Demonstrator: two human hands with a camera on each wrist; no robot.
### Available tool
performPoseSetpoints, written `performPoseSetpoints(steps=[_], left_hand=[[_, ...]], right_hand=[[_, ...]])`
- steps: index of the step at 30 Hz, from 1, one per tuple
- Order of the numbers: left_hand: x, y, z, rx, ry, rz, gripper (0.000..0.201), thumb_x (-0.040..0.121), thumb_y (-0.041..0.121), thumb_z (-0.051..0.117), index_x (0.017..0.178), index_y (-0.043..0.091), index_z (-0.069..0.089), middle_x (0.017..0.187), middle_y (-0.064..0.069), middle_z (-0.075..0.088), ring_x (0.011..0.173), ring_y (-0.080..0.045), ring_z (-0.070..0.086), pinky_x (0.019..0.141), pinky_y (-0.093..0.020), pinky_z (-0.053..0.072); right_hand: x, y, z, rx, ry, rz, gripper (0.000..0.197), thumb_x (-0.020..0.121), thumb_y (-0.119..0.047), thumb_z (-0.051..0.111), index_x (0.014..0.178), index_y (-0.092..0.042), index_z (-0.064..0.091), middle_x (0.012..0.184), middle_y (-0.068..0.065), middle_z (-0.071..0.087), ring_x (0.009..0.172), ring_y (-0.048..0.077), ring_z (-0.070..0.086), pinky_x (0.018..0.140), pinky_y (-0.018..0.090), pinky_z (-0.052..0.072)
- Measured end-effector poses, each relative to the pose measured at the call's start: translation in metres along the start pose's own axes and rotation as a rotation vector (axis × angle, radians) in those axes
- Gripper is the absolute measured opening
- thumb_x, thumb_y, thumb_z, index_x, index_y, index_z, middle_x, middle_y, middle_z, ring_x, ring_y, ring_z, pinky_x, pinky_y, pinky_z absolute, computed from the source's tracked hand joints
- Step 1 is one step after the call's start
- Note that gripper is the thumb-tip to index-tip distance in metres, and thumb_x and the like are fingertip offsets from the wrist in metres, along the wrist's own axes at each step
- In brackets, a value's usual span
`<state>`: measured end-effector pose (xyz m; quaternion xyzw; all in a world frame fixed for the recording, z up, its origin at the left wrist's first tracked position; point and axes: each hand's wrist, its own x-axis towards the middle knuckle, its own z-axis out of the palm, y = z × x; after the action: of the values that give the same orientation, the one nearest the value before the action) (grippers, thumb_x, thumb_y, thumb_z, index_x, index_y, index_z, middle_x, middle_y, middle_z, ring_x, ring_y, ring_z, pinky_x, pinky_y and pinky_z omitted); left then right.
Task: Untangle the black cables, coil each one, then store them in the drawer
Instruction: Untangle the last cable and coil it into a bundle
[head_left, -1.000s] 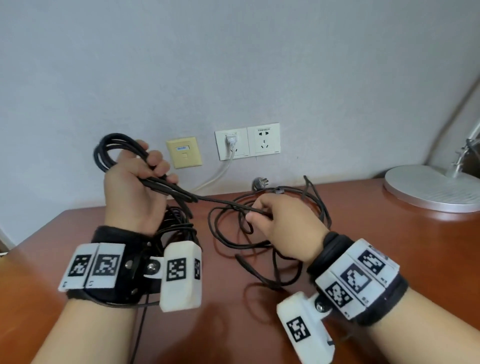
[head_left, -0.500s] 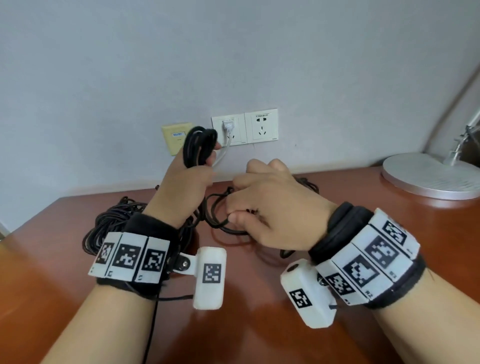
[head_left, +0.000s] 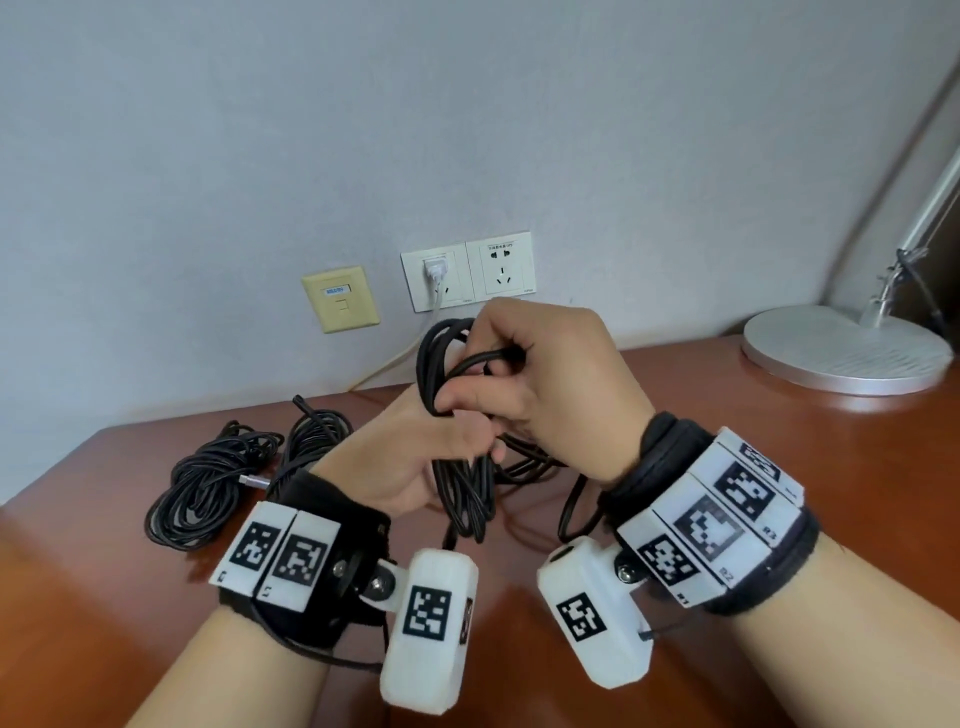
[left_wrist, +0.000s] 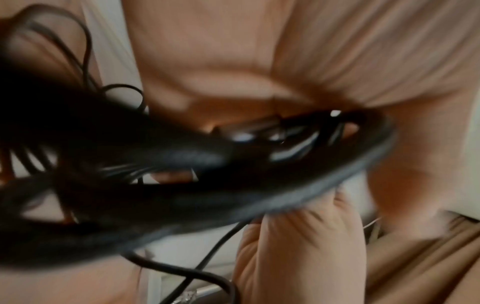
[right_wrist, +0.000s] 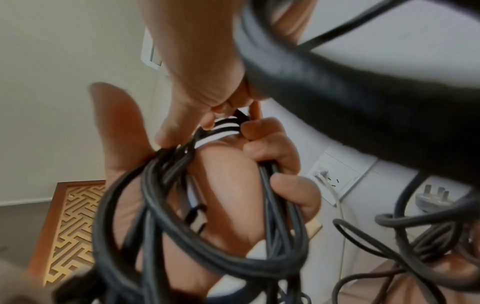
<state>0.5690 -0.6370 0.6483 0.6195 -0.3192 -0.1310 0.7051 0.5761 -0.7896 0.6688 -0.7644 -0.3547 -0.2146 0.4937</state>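
We see even, soft daylight in head view, glossy sheen on table (head_left: 779, 467); edges bowed. Left wrist view smeared, dim; right wrist foreground unfocused.

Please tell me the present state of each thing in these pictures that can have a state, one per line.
held cable: partly coiled, loops hanging from left hand.
right hand: pinching a strand of it.
coiled cables: lying on the desk.
left wall socket: white plug inserted.
right wall socket: empty.

head: above, facing down-forward at desk (head_left: 675, 415) | wrists: close-up, along fingers | shared: cable coil (head_left: 457, 467)
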Motion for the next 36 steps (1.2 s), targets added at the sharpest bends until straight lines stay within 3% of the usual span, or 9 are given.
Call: performPoseSetpoints(steps=[2, 6, 9, 14, 22, 26, 28, 32, 36], left_hand=[[0.002, 0.0, 0.005, -0.008, 0.02, -0.024, 0.039, 0.047, -0.004, 0.061, 0.072, 0.024, 0.072, 0.058, 0.008, 0.06, 0.062, -0.005, 0.055, 0.071, -0.036, 0.036], [0.005, 0.001, 0.004, -0.106, 0.203, 0.023, 0.026, 0.037, -0.004, 0.046, 0.061, -0.009, 0.052, 0.062, -0.017, 0.047, 0.065, -0.018, 0.044, 0.066, -0.036, 0.035], [0.004, 0.009, -0.011, -0.308, 0.31, 0.057, 0.048, 0.039, -0.006, 0.04, 0.077, 0.008, 0.065, 0.08, -0.01, 0.043, 0.071, -0.017, 0.037, 0.067, -0.033, 0.03], [-0.002, 0.017, -0.035, -0.48, 0.431, 0.141, 0.083, 0.024, 0.003, 0.072, 0.105, 0.009, 0.055, 0.083, -0.006, 0.046, 0.071, -0.017, 0.038, 0.066, -0.032, 0.032], [0.002, 0.009, -0.016, -0.244, 0.41, -0.072, 0.065, 0.043, -0.003, 0.055, 0.107, 0.008, 0.057, 0.079, -0.007, 0.046, 0.066, -0.016, 0.04, 0.063, -0.032, 0.032], [0.005, 0.009, -0.009, -0.317, 0.402, -0.025, 0.069, 0.04, 0.003, 0.049, 0.109, 0.006, 0.051, 0.081, -0.009, 0.046, 0.069, -0.018, 0.038, 0.061, -0.032, 0.028], [0.005, 0.011, -0.007, -0.386, 0.357, 0.031, 0.061, 0.039, 0.006, 0.049, 0.1, 0.005, 0.051, 0.085, -0.011, 0.049, 0.071, -0.021, 0.04, 0.063, -0.033, 0.023], [0.004, 0.016, -0.005, -0.487, 0.29, 0.081, 0.047, 0.043, 0.009, 0.047, 0.091, 0.009, 0.047, 0.097, -0.013, 0.048, 0.079, -0.025, 0.042, 0.07, -0.036, 0.013], [0.005, 0.018, -0.008, -0.565, 0.319, 0.102, 0.05, 0.044, 0.01, 0.048, 0.093, 0.009, 0.048, 0.112, -0.021, 0.054, 0.087, -0.027, 0.045, 0.069, -0.034, 0.021]], right_hand=[[0.001, -0.001, -0.003, 0.057, -0.008, 0.044, 0.033, 0.07, -0.03, 0.085, 0.071, -0.018, 0.054, 0.06, -0.002, 0.054, 0.044, 0.023, 0.06, 0.04, 0.038, 0.05], [0.002, 0.006, -0.004, -0.099, 0.029, -0.027, 0.02, 0.086, -0.026, 0.071, 0.096, -0.019, 0.055, 0.067, -0.003, 0.059, 0.053, 0.011, 0.058, 0.059, 0.034, 0.05], [0.003, 0.019, -0.006, -0.174, 0.114, 0.057, 0.007, 0.093, -0.024, 0.059, 0.098, -0.021, 0.055, 0.073, 0.002, 0.063, 0.059, 0.012, 0.054, 0.063, 0.031, 0.045], [0.008, 0.031, -0.008, -0.054, -0.029, 0.257, 0.02, 0.097, -0.025, 0.055, 0.085, -0.014, 0.066, 0.055, -0.014, 0.049, 0.05, 0.003, 0.045, 0.053, 0.015, 0.032], [0.006, 0.025, -0.006, -0.05, 0.179, 0.173, 0.023, 0.096, -0.022, 0.055, 0.078, -0.023, 0.071, 0.047, -0.011, 0.045, 0.046, 0.008, 0.04, 0.048, 0.016, 0.033], [0.002, 0.023, 0.005, -0.065, 0.18, 0.177, 0.023, 0.096, -0.023, 0.056, 0.082, -0.023, 0.074, 0.063, -0.011, 0.067, 0.057, 0.005, 0.058, 0.058, 0.022, 0.047], [-0.002, 0.02, 0.011, 0.025, 0.154, 0.179, 0.024, 0.097, -0.019, 0.055, 0.084, -0.021, 0.075, 0.069, -0.008, 0.071, 0.052, 0.001, 0.059, 0.051, 0.018, 0.044], [-0.004, 0.023, 0.021, 0.001, 0.162, 0.172, 0.03, 0.097, -0.018, 0.053, 0.119, -0.032, 0.069, 0.071, -0.015, 0.066, 0.051, -0.003, 0.054, 0.058, 0.015, 0.041], [-0.005, 0.024, 0.019, -0.353, 0.064, 0.111, 0.059, 0.098, -0.02, 0.048, 0.152, -0.033, 0.027, 0.065, -0.014, 0.048, 0.053, 0.004, 0.04, 0.054, 0.026, 0.033]])
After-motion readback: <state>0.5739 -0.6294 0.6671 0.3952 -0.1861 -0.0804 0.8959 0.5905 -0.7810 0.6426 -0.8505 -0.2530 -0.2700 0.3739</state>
